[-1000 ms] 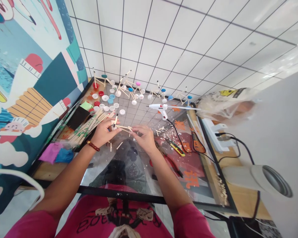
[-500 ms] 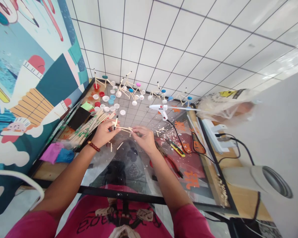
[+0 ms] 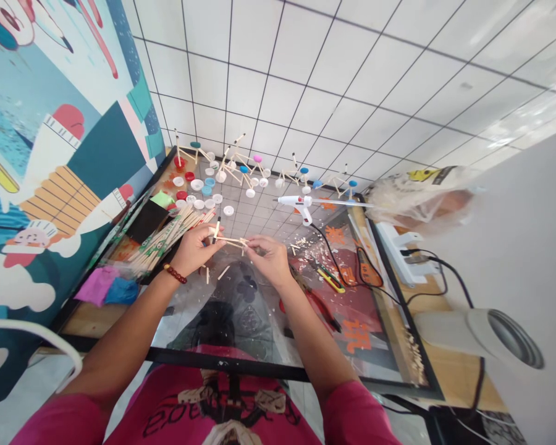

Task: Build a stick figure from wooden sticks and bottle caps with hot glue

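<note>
Between my two hands a small frame of wooden sticks point(image 3: 233, 240) is held above the glass tabletop. My left hand point(image 3: 196, 248) pinches its left end, where a short upright stick with a black tip point(image 3: 217, 228) stands by the fingers. At the frame's right end, thumb and fingers of my right hand point(image 3: 267, 258) close on the joint of the sticks. Fingertips hide part of each joint. Just below lie a few short cut sticks point(image 3: 223, 272) on the glass.
Stick figures with bottle caps point(image 3: 245, 170) line the back edge. Loose caps point(image 3: 197, 184) and a bundle of chopsticks point(image 3: 176, 238) lie left. A white glue gun point(image 3: 299, 203) with its cord, a yellow cutter point(image 3: 331, 280), red-handled pliers point(image 3: 323, 311) and wood scraps lie right.
</note>
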Available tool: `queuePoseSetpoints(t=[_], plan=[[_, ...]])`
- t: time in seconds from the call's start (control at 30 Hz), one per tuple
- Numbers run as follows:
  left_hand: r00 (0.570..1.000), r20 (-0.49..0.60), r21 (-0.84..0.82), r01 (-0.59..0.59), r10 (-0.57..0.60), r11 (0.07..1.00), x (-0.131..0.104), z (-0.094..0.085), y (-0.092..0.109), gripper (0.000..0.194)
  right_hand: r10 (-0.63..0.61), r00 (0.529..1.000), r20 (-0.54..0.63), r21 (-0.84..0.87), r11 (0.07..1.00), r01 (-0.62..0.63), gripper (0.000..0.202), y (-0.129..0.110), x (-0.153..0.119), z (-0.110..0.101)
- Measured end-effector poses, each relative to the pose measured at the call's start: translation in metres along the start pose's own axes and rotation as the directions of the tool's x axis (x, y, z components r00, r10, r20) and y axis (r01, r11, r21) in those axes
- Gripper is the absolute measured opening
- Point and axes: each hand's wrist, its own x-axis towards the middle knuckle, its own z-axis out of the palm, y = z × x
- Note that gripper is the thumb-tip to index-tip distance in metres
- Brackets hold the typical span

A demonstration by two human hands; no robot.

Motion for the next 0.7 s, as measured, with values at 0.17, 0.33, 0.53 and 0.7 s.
queuePoseSetpoints(t=[0.17,0.33,0.53,0.7], plan=[[1.000,0.001,-0.001,0.002,-0.002,1.000,-0.0001,-0.0002,0.0012,0.017,0.007,1.000,-0.004,0.000,1.000,-0.007,0.008,-0.0001,-0.0002,0.0005],[1.000,-0.001,-0.002,-0.001,0.001,1.000,0.0002,0.0001,-0.0002,0.017,0.005,1.000,-0.019,0.007,1.000,-0.005,0.008,0.0013,-0.0004,0.0015],[1.000,0.004,-0.003,-0.004,0.004,1.000,0.0002,0.0009,-0.0027,0.016,-0.001,1.000,-0.030,-0.025,1.000,0.000,0.007,0.0048,0.0000,0.0021],[1.000,0.002,0.000,0.004,-0.004,1.000,0.0002,0.0009,-0.0030,0.016,-0.015,0.999,-0.050,-0.048,0.999,0.012,0.004,0.0020,0.0006,0.0002]])
